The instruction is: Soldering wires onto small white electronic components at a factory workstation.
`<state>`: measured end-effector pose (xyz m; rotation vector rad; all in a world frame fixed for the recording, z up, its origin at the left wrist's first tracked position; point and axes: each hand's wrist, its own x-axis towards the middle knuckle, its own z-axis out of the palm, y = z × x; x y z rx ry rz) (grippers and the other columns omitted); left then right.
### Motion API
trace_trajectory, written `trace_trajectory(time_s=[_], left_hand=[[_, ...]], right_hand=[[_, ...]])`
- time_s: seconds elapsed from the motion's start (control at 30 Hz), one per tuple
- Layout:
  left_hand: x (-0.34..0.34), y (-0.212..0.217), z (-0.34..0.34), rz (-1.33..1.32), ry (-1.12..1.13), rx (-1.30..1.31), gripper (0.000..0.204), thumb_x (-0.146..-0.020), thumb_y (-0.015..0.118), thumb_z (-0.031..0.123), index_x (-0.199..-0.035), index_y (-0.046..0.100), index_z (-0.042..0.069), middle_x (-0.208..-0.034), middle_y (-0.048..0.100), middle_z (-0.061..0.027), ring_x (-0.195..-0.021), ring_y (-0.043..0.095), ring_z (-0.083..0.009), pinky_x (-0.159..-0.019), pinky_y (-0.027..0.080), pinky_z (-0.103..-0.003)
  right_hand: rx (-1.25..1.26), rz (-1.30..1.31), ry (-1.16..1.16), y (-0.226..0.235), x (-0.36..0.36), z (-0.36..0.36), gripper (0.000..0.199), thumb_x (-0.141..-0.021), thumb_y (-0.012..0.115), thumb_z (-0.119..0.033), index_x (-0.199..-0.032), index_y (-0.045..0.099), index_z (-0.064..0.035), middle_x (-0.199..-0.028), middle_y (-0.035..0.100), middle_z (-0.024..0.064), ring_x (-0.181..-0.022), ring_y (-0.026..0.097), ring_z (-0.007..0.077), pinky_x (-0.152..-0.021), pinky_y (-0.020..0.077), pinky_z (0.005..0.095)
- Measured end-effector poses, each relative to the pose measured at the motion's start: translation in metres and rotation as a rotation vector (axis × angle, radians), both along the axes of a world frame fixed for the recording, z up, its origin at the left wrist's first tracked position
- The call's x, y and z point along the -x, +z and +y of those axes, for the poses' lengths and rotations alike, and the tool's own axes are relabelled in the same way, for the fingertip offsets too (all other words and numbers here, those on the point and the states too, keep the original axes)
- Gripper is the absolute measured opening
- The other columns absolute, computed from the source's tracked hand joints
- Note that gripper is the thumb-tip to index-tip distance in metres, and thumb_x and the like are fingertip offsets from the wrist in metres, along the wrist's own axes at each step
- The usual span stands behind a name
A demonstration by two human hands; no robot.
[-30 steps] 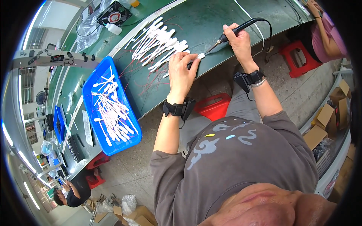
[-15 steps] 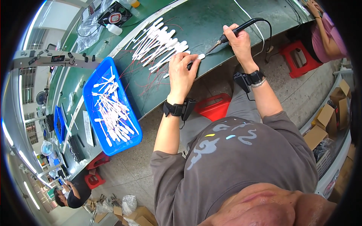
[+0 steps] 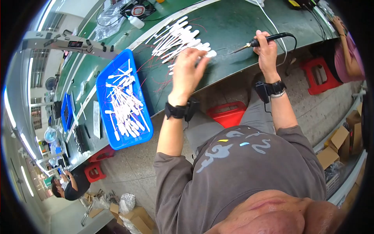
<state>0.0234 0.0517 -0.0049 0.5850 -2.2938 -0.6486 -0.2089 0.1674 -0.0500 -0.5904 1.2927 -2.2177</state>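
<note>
- White plastic strips (image 3: 177, 39) with thin red wires, heaped loose on the green bench top (image 3: 233, 23), near its front edge and between the two hands.
- Left hand (image 3: 189, 70) lifted just above the near end of the heap, fingers spread and bent, blurred; cannot tell if a strip is pinched.
- Right hand (image 3: 266, 50) wrapped tight round the black handle of a soldering iron (image 3: 260, 41), metal tip pointing left toward the heap, well off the strips.
- Black cord looping from the back of the iron toward the right end of the bench.
- Blue tray (image 3: 104, 78) at the left end of the bench, hanging a bit over the front edge, full of more white strips (image 3: 124, 105).
- Probably very light, thin and a bit bendy, smooth too; easy to slide or flick away.
- Best pinched at the flat middle or wide end with two fingertips, not by the fine wires, likely to snag or pull off.
- Iron tip probably hot; safe only at the black handle.
</note>
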Motion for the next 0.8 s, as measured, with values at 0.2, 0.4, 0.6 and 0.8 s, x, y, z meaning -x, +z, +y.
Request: trace_trajectory(time_s=[0.2,0.4,0.6,0.8], left_hand=[[-0.004,0.038,-0.075,-0.174,0.156,0.191,0.019,-0.084,0.07,0.022,-0.094,0.073,0.007,-0.094,0.066,-0.0121,-0.086,0.064,-0.029,-0.076,0.051,-0.037],[0.022,-0.004,-0.102,-0.268,0.091,0.239,0.023,-0.084,0.068,0.027,-0.095,0.074,0.008,-0.094,0.067,-0.0132,-0.084,0.064,-0.0305,-0.076,0.051,-0.039],[0.033,-0.034,-0.134,-0.251,0.243,0.226,0.02,-0.078,0.064,0.022,-0.085,0.074,0.007,-0.082,0.069,-0.0174,-0.08,0.066,-0.035,-0.074,0.053,-0.044],[0.019,-0.011,-0.1,-0.243,0.296,0.267,0.027,-0.078,0.069,0.03,-0.094,0.074,0.009,-0.091,0.068,-0.014,-0.092,0.063,-0.0315,-0.081,0.052,-0.044]], right_hand=[[0.008,0.0,0.003,0.002,-0.002,0.0,0.021,-0.094,0.062,-0.019,-0.076,0.053,-0.0136,-0.068,0.044,-0.0076,-0.052,0.032,-0.0006,-0.046,0.0244,0.0166],[-0.036,0.032,0.002,0.004,-0.004,-0.003,0.021,-0.094,0.062,-0.021,-0.077,0.055,-0.0121,-0.068,0.044,-0.0069,-0.053,0.033,0.0,-0.046,0.0248,0.0169],[-0.163,0.117,-0.167,0.016,-0.018,-0.01,0.021,-0.096,0.06,-0.025,-0.084,0.057,-0.0074,-0.07,0.046,-0.005,-0.054,0.036,0.0026,-0.049,0.0278,0.0191],[-0.063,0.06,0.001,-0.006,0.006,-0.003,0.019,-0.096,0.059,-0.022,-0.086,0.057,-0.0059,-0.068,0.051,-0.0017,-0.053,0.038,0.004,-0.048,0.0284,0.0202]])
